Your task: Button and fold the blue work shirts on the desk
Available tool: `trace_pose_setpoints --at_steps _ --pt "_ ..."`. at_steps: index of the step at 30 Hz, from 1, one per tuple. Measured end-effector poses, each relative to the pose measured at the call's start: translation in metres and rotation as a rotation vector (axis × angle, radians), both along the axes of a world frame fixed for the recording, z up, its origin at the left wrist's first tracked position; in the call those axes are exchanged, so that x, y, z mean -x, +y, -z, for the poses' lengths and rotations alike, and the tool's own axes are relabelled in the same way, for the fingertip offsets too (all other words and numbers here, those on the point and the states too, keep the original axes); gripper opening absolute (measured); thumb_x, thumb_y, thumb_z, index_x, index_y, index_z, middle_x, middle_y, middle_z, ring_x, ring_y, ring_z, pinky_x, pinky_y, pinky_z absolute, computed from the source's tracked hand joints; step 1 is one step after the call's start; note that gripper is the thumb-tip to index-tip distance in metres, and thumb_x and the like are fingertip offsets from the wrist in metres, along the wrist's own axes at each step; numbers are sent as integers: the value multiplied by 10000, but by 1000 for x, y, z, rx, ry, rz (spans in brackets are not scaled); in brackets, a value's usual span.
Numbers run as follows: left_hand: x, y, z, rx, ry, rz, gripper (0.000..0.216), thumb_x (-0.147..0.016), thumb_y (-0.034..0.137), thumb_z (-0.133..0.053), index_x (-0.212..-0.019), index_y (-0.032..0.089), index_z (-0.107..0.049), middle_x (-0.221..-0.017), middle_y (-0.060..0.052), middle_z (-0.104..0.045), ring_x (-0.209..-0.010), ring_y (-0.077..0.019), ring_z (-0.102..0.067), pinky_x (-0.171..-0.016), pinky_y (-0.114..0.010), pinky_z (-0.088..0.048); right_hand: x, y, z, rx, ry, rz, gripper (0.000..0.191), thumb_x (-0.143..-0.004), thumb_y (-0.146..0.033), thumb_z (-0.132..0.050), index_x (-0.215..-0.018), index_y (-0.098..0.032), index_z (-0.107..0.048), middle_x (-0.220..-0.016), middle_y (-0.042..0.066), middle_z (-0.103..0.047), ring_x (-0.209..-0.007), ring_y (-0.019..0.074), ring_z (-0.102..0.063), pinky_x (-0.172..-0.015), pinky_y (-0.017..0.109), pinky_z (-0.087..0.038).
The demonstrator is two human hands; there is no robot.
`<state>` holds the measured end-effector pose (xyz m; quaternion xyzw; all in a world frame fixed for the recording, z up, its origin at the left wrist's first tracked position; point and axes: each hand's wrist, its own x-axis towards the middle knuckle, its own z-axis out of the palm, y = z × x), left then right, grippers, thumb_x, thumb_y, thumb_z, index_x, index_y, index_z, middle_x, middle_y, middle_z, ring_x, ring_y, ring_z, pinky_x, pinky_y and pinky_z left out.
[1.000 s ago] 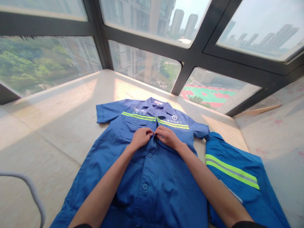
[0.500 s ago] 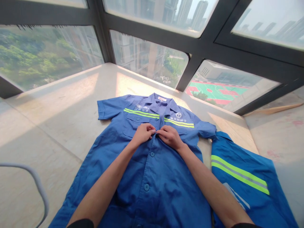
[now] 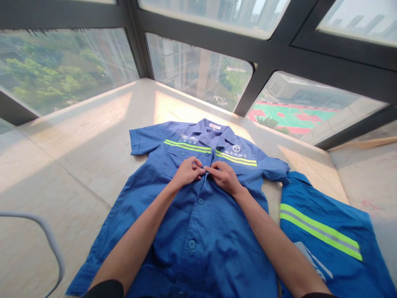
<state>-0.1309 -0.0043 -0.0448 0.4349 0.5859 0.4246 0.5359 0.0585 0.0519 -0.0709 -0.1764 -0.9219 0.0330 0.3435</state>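
Note:
A blue short-sleeved work shirt [image 3: 167, 211] lies front up on the pale ledge, its collar toward the windows. Yellow-green and grey stripes cross its chest. My left hand [image 3: 189, 171] pinches the edge of the front placket at chest height. Opposite it, my right hand [image 3: 223, 176] has its fingers closed on the other side of the same spot, fingertips almost meeting the left ones. The button between them is hidden by my fingers. Below, a button [image 3: 200, 201] and a lower button [image 3: 192, 244] sit fastened on the placket. Above my hands the front is parted up to the collar.
A second blue garment [image 3: 322, 207] with a reflective stripe lies at the right, touching the shirt's sleeve. A grey-white cable or tube [image 3: 51, 240] curves over the ledge [image 3: 62, 174] at the left. Dark window frames [image 3: 263, 62] border the ledge's far side.
The view has shifted slightly. Both hands stay at the same placket spot, and the right index finger now stretches a little further toward the left fingertips.

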Motion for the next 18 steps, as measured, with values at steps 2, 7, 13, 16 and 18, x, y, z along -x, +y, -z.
trace_pose_setpoints --at_steps 2,7,13,16,18 --pt "0 -1 0 -36 8 21 192 -725 146 -698 -792 171 -520 -555 38 -627 -506 -118 -623 -520 -206 -481 1 0 -1 9 -13 -13 330 -976 -133 -468 -1179 -262 -695 -866 63 -595 -763 179 -514 -681 299 -439" --pt "2 -1 -2 -90 108 86 108 -731 148 -642 -771 174 -545 -597 24 -632 -564 -129 -624 -574 -236 -497 1 0 -1 12 -29 -15 338 -972 -121 -459 -1168 -246 -704 -874 73 -593 -775 189 -518 -689 313 -439" --pt "6 -8 -14 -149 345 177 182 -746 273 -642 -901 179 -629 -784 -18 -699 -759 -182 -669 -696 -281 -527 1 0 0 16 -47 -11 304 -972 -140 -467 -1126 -227 -715 -875 77 -604 -781 195 -527 -696 319 -439" --pt "2 -16 -25 -152 443 208 325 -749 356 -670 -1019 183 -618 -811 -17 -698 -787 -197 -672 -714 -289 -524 1 0 0 13 -53 -3 278 -976 -156 -471 -1098 -209 -715 -871 80 -610 -777 195 -526 -698 322 -441" --pt "-6 -21 -29 -181 572 213 430 -735 373 -702 -1098 176 -584 -806 -20 -689 -792 -215 -672 -705 -297 -515 1 0 0 15 -64 2 261 -974 -169 -481 -1086 -211 -712 -873 79 -611 -781 195 -527 -703 324 -441"
